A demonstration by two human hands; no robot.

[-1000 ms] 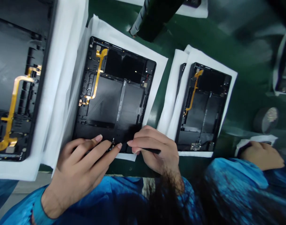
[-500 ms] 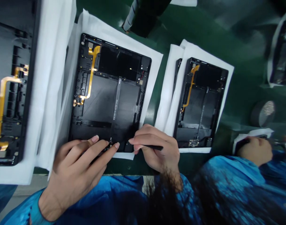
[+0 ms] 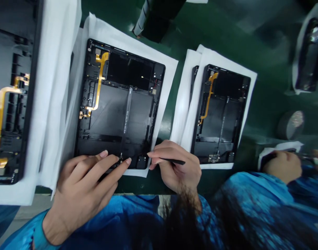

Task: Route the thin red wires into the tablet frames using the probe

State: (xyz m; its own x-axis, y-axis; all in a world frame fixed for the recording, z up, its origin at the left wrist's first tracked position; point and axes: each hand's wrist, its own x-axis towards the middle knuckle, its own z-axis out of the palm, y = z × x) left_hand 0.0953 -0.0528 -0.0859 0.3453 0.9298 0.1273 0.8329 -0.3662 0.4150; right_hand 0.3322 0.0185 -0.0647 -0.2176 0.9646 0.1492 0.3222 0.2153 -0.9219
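Observation:
An opened black tablet housing (image 3: pixel 140 111) lies on a white sheet in front of me, with a yellow flex cable (image 3: pixel 98 81) along its left side and a dark ribbon cable (image 3: pixel 127 111) down its middle. My left hand (image 3: pixel 86 189) rests over the lower edge, fingers stretched out, the fingertips by a small part at the ribbon's lower end. Pinched in my right hand (image 3: pixel 179 175) is a slim black hand tool (image 3: pixel 174 161); its tip is hidden by the fingers. Those fingers are at the housing's lower right corner, beside a small black module (image 3: pixel 141 161).
On the right, another opened tablet (image 3: pixel 213 121) lies on layered white sheets (image 3: pixel 181 114). A larger-looking housing (image 3: pixel 5 62) sits close on the left. Farther right are a round grey container (image 3: pixel 290 125) and a co-worker's hand (image 3: pixel 284 166). A dark stand (image 3: pixel 159 21) rises behind.
The view has shifted a little, so the tablets sit slightly farther left. My right fingers have moved slightly off the lower right corner, uncovering the black module. The left hand keeps its place.

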